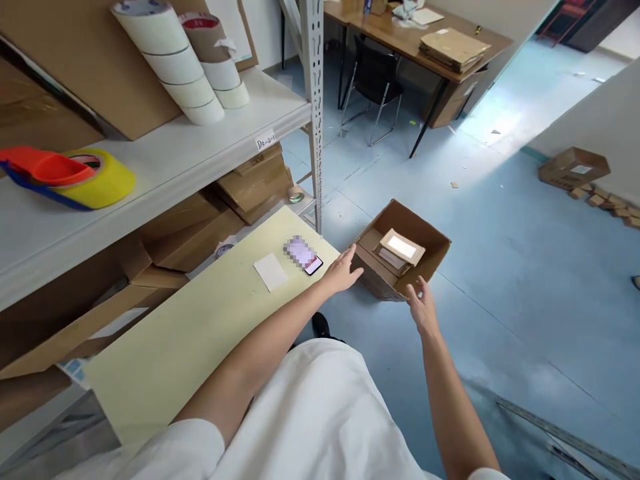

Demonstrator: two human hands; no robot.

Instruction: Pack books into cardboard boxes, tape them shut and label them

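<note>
My left hand (342, 272) reaches out with its fingers apart, close to the left rim of an open cardboard box (434, 257). Over the near right side of that box is my right hand (423, 308), fingers spread and slightly curled, holding nothing. Between the hands, a small brown parcel (403, 247) with a white label shows at the box's opening, above another labelled parcel (393, 261). Whether the upper parcel rests on the lower one or is in the air, I cannot tell. A phone (301, 253), partly pixelated, lies on the pale yellow tabletop (200, 327) beside a white paper sheet (271, 272).
At left a metal shelf (240, 143) carries white label rolls (173, 63) and a yellow tape roll in a red-and-blue dispenser (75, 177). Cardboard boxes (257, 180) fill the level below. A black chair (375, 73) and a wooden desk (390, 33) stand beyond.
</note>
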